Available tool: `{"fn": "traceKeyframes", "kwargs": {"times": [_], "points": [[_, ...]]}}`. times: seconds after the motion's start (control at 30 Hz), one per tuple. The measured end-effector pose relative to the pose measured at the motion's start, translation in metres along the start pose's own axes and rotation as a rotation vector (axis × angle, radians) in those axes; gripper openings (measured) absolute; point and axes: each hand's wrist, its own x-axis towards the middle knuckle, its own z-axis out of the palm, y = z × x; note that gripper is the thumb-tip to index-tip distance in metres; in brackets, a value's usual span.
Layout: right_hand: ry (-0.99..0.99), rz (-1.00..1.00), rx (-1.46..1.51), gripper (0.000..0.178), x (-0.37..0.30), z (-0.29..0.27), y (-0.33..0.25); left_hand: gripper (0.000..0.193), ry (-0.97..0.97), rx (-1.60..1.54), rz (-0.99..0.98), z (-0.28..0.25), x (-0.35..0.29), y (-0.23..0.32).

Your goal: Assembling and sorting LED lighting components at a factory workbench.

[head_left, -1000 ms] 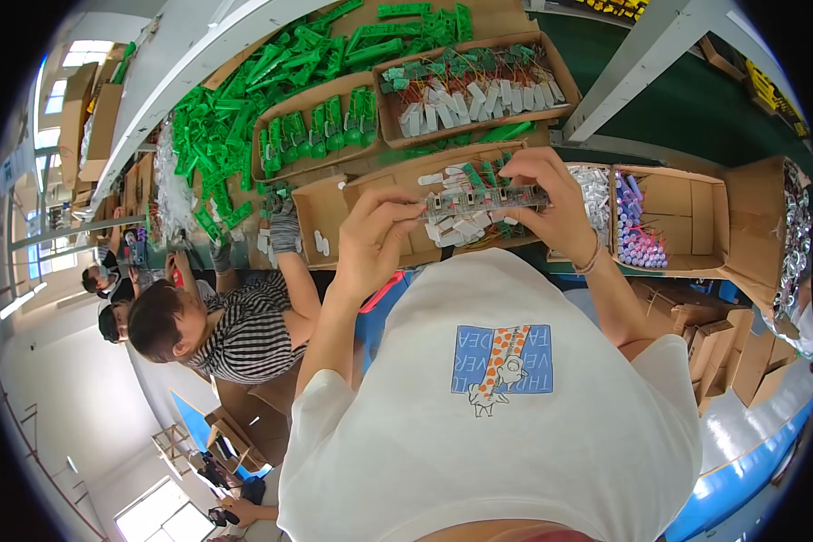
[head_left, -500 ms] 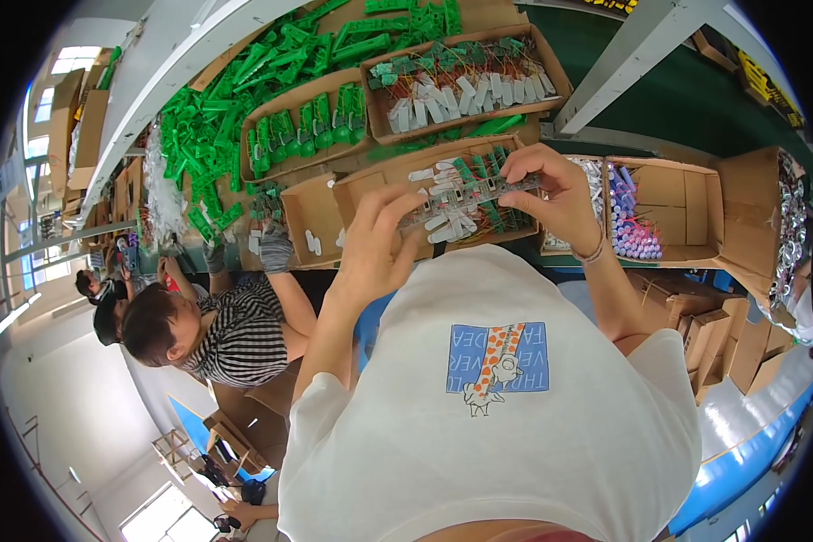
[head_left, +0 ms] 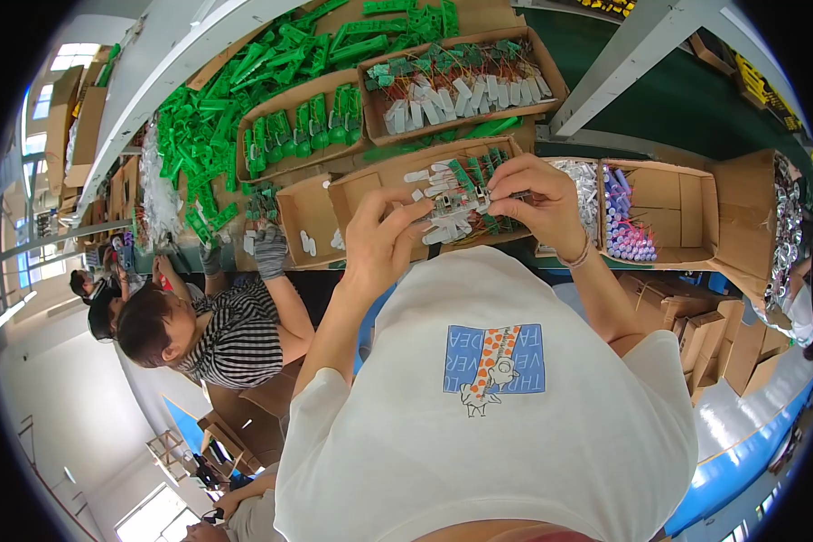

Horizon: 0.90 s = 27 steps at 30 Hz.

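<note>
My left hand (head_left: 379, 237) and my right hand (head_left: 544, 204) face each other over a cardboard box (head_left: 368, 186). Between them is a narrow, see-through part with small metal bits (head_left: 461, 200); its exact kind is unclear. Left thumb and fingers close on its left end, and the right fingertips pinch its other end. Behind and below it in the box lie white flat pieces (head_left: 449, 230) and green circuit boards (head_left: 497, 161) with thin wires.
Beyond are a box of wired boards with white pieces (head_left: 465, 95), a box of green shells (head_left: 312, 122) and a heap of green plastic parts (head_left: 194, 135). Purple wired cylinders (head_left: 630, 226) fill a right-hand box. A co-worker in gloves (head_left: 269, 253) works at left; a metal post (head_left: 637, 68) rises far right.
My right hand has moved left and slightly down along the see-through part, closer to my left hand. The left hand stays nearly in place. Another person at lower left has shifted.
</note>
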Motion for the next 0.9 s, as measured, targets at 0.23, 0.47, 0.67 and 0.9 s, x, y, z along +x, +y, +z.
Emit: {"fn": "traceKeyframes", "kwargs": {"times": [0.23, 0.47, 0.67, 0.9], "points": [[-0.228, 0.173, 0.161, 0.018, 0.022, 0.0, -0.01, 0.032, -0.043, -0.215, -0.137, -0.007, 0.0, 0.001], [-0.053, 0.475, 0.263, 0.016, 0.018, 0.016, -0.003, 0.044, 0.042, -0.977, -0.555, 0.007, 0.007, -0.004], [0.033, 0.535, 0.147, 0.02, 0.019, 0.04, -0.009, 0.026, 0.039, -1.09, -0.505, 0.029, -0.001, -0.025], [0.041, 0.001, -0.483, 0.02, 0.006, 0.082, -0.011, 0.023, 0.355, -0.79, -0.591, 0.063, -0.009, -0.034]]}}
